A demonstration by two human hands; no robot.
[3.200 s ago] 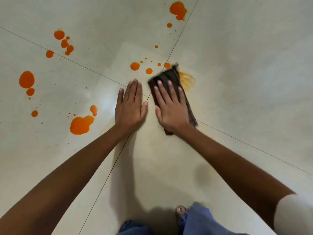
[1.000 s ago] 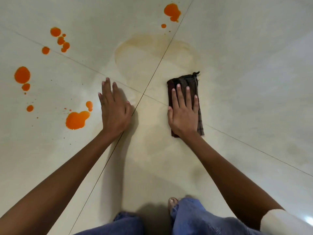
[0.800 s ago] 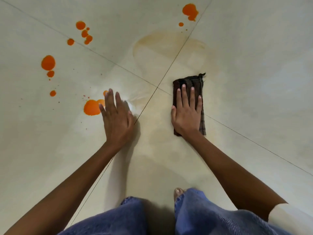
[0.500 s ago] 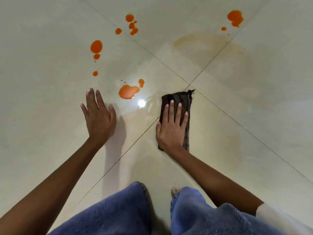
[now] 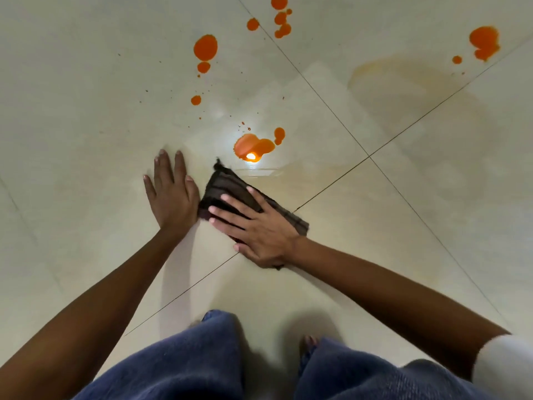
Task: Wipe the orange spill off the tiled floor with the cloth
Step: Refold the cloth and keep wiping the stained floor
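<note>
My right hand (image 5: 256,226) lies flat on a folded dark brown cloth (image 5: 227,184) and presses it to the cream tiled floor (image 5: 86,111). The cloth's far corner points at a large orange puddle (image 5: 252,145) just beyond it, with a small gap between. My left hand (image 5: 170,194) rests palm down on the tile, fingers apart, its edge touching the cloth's left side. More orange drops (image 5: 205,48) lie farther back, a cluster (image 5: 281,20) at the top and a blot (image 5: 484,41) at the top right.
A faint yellowish smear (image 5: 409,82) marks the tiles at the right. Dark grout lines cross at a joint (image 5: 369,156) right of the puddle. My knees in blue trousers (image 5: 202,365) and a bare toe (image 5: 308,340) fill the bottom.
My right hand has slid the cloth leftward and turned it so that its corner points toward the large puddle. My left hand now touches the cloth. The view has shifted left.
</note>
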